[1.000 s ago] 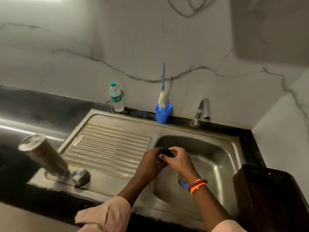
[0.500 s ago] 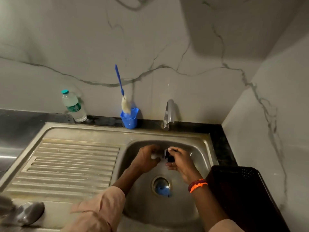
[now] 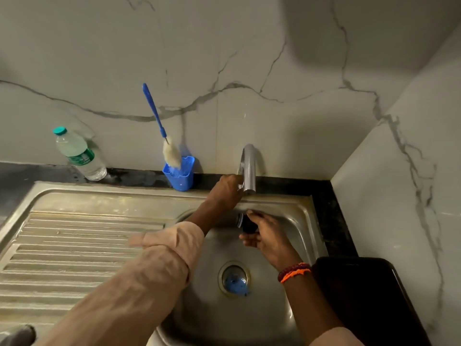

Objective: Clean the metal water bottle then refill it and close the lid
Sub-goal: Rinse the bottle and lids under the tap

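Note:
My right hand (image 3: 264, 236) holds the small black bottle lid (image 3: 247, 223) over the steel sink basin (image 3: 282, 290), just below the tap spout. My left hand (image 3: 228, 191) has reached up to the chrome tap (image 3: 249, 171) at the back of the sink; its fingers are at the tap's base, and their grip is hidden. No water stream is visible. A rounded grey metal object (image 3: 17, 334) shows at the bottom left corner, mostly cut off. The metal bottle itself is out of view.
A blue bottle brush (image 3: 159, 128) stands in a blue holder (image 3: 180, 173) against the marble wall. A clear plastic water bottle (image 3: 79, 156) stands at the back left. The ribbed drainboard (image 3: 74, 245) lies left of the basin. A dark basket (image 3: 369, 295) sits at the right.
My left hand left the lid and reached up to the tap. My right hand kept the lid and stayed over the basin. The view shifted right, so the metal bottle slipped out of frame.

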